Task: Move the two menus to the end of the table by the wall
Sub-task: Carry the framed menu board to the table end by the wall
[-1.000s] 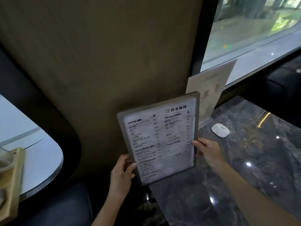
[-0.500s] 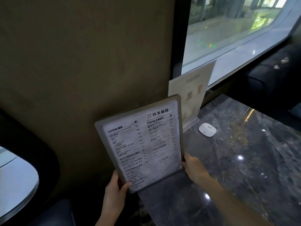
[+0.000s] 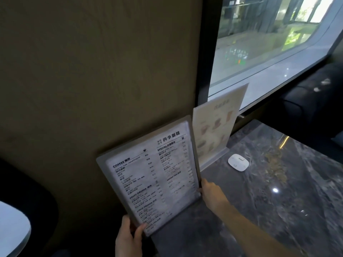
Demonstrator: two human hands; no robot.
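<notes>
A grey-framed drinks menu (image 3: 154, 175) with black print stands nearly upright at the wall end of the dark marble table (image 3: 269, 197). My left hand (image 3: 128, 238) grips its lower left corner and my right hand (image 3: 211, 193) grips its lower right edge. Its bottom edge looks to be at the table surface, close to the brown wall (image 3: 102, 80). Just behind it a second, pale menu (image 3: 217, 127) with pictures stands upright in a clear base against the wall and window frame, with no hand on it.
A small white rounded device (image 3: 238, 162) lies on the table right of the pale menu. A large window (image 3: 278, 43) runs along the table's far side. A dark seat (image 3: 315, 101) sits at the right. Part of a white table (image 3: 13, 229) shows at lower left.
The grey-framed menu has come lower and nearer the wall, its right edge now overlapping the pale menu. Both hands kept their hold. The view has shifted, so the white table edge shows less.
</notes>
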